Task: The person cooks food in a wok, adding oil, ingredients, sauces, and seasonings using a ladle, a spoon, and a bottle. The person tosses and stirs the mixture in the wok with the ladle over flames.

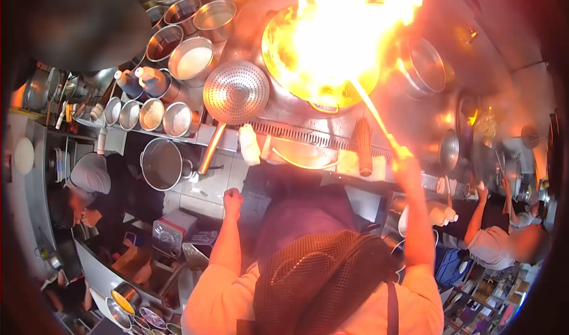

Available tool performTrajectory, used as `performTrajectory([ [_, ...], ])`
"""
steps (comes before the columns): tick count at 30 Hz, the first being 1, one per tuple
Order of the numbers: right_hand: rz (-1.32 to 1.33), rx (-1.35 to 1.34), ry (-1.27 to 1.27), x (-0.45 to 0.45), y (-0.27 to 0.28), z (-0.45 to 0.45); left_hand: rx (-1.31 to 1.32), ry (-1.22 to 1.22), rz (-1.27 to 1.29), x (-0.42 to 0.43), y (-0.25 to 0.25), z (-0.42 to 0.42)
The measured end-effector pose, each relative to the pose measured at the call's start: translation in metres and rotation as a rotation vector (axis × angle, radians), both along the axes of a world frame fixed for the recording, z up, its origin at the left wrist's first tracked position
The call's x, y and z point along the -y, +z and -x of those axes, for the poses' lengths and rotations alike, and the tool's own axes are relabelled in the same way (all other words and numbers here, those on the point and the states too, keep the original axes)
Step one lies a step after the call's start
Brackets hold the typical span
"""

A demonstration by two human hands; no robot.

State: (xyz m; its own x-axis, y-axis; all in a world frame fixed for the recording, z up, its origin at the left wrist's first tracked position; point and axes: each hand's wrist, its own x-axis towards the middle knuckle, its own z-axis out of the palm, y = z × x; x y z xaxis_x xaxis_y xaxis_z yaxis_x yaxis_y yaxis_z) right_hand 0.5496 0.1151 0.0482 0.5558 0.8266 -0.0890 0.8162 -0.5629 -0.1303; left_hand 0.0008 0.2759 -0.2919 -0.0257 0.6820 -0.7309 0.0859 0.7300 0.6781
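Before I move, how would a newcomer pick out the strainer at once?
Find the flaming wok at the top of the picture. Just to its left lies a big round metal strainer, its long handle slanting down and left. Unlike the deep pot of pale contents beside it, its face is pierced with small holes.

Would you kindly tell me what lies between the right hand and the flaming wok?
In the head view, a slim handle spans that stretch, from the right hand to the flaming wok; its far end is lost in glare.
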Motion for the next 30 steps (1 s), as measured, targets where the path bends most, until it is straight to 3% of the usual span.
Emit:
performTrajectory([
  [6, -0.172, -0.289, -0.03, -0.089, -0.046, 0.027, -0.015, -0.321, 0.042, -0.022, 0.006, -0.011],
  [11, -0.113, -0.18, 0.198, -0.041, 0.02, 0.024, 0.005, -0.152, 0.106, -0.011, 0.007, 0.04],
  [12, -0.125, -0.327, 0.129, -0.031, 0.041, 0.028, -0.025, -0.104, 0.129, -0.003, 0.008, 0.053],
  [15, -0.243, -0.242, 0.073, 0.004, 0.034, 0.019, -0.097, 0.023, 0.253, 0.027, 0.008, 0.088],
  [16, -0.183, -0.258, -0.064, 0.004, 0.038, 0.018, -0.133, -0.012, 0.265, 0.036, 0.004, 0.095],
  [17, -0.186, -0.261, -0.04, -0.01, 0.044, 0.024, -0.189, -0.068, 0.3, 0.041, -0.003, 0.096],
  [20, -0.246, -0.345, -0.107, -0.064, 0.038, 0.041, -0.239, -0.05, 0.323, 0.038, -0.005, 0.072],
  [22, -0.517, -0.332, 0.103, -0.124, 0.016, 0.057, -0.235, 0.017, 0.325, 0.033, -0.003, 0.045],
  [24, -0.59, -0.666, 0.095, -0.198, 0.02, 0.088, -0.113, -0.12, 0.265, 0.023, -0.011, 0.026],
  [26, -0.559, -0.976, 0.07, -0.273, 0.037, 0.125, -0.073, -0.104, 0.221, 0.008, 0.012, 0.006],
  [28, -0.456, -1.186, 0.086, -0.344, 0.041, 0.147, -0.073, -0.031, 0.029, 0.018, -0.032, 0.008],
  [30, -0.432, -1.116, 0.256, -0.418, 0.033, 0.168, -0.181, -0.043, -0.173, 0.031, -0.079, 0.017],
])
